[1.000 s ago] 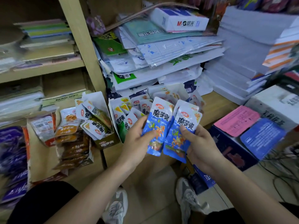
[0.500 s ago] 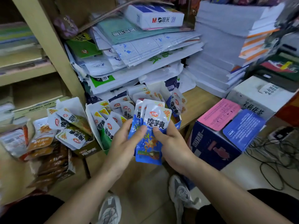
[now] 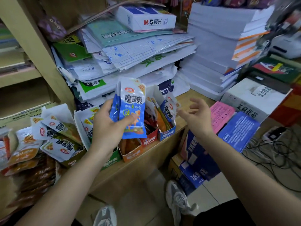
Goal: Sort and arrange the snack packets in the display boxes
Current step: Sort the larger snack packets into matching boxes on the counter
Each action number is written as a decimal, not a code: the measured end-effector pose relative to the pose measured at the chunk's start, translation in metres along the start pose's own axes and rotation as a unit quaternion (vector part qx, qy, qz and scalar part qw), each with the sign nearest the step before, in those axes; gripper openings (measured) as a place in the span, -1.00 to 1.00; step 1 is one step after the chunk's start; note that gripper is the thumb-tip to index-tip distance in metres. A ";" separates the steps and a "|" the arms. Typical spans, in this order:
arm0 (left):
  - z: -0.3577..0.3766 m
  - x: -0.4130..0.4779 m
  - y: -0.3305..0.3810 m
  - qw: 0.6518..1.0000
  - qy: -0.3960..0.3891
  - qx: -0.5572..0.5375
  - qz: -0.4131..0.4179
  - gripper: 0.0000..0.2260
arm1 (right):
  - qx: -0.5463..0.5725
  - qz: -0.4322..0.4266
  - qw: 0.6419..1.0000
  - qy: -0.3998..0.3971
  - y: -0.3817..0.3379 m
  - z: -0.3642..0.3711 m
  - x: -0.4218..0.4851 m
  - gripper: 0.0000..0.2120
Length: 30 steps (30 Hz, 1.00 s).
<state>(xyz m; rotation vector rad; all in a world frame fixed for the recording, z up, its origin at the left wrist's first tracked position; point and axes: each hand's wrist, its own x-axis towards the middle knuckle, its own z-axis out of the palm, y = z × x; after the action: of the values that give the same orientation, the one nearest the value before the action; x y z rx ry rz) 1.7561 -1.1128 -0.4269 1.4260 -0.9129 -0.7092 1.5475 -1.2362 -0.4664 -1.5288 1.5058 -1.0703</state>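
Clearly, the left hand (image 3: 107,126) grips a small stack of blue-and-white foil snack packets (image 3: 132,110). Its fingers curl behind the stack and its thumb presses across the front, holding the stack upright above the row of boxes. At least two packets show in the stack, and the overlap hides any more. At 3 o'clock from the stack, the right hand (image 3: 197,115) hangs open with its fingers loosely spread. It holds nothing and is near the blue box without touching it.

Four small display boxes stand side by side along the front edge of the wooden surface (image 3: 181,97). From 9 o'clock toward 3 o'clock they are a green cardboard display box (image 3: 112,160), an orange cardboard display box (image 3: 131,154), a red cardboard display box (image 3: 149,141) and a blue cardboard display box (image 3: 167,135). The blue one holds upright blue-and-white packets of the same kind (image 3: 169,110), too overlapped to count. Farther toward 9 o'clock, a fifth box, an olive cardboard display box (image 3: 73,161), overflows with white-and-green foil packets (image 3: 53,128), with about five showing.

At 12 o'clock, one white ream box (image 3: 146,18) tops a heap of wrapped paper goods. At 3 o'clock, one pink sheet (image 3: 221,115) and one blue sheet (image 3: 237,132) lie side by side. At 6 o'clock, two grey shoes (image 3: 177,198) rest on the floor.
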 end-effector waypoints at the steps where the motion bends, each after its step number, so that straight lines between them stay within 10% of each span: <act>1: 0.004 0.009 0.002 1.000 0.002 0.009 0.008 -0.64 | -0.054 -0.011 0.998 -0.035 0.004 0.003 0.011 -0.38; 8: 0.018 0.037 -0.010 0.998 0.005 0.046 0.045 -0.60 | -0.144 -0.077 0.986 -0.042 0.020 0.031 0.035 -0.78; 15: 0.008 0.039 -0.016 1.000 -0.009 0.002 0.024 -0.60 | 0.258 -0.092 0.962 -0.002 -0.026 -0.016 0.041 -0.90; 19: 0.008 0.039 -0.011 0.997 -0.043 -0.060 -0.012 -0.58 | 0.408 -0.072 0.901 -0.130 -0.032 -0.040 0.042 -0.83; 30: 0.027 0.024 0.001 0.976 -0.136 -0.134 -0.108 -0.69 | 0.329 -0.003 0.915 -0.232 -0.028 0.011 0.016 -0.95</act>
<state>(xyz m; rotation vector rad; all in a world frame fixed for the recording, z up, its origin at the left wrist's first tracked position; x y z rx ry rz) 1.7447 -1.1469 -0.4256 1.2154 -0.8393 -1.1700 1.5679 -1.2510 -0.4434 -1.1811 0.7057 -0.9862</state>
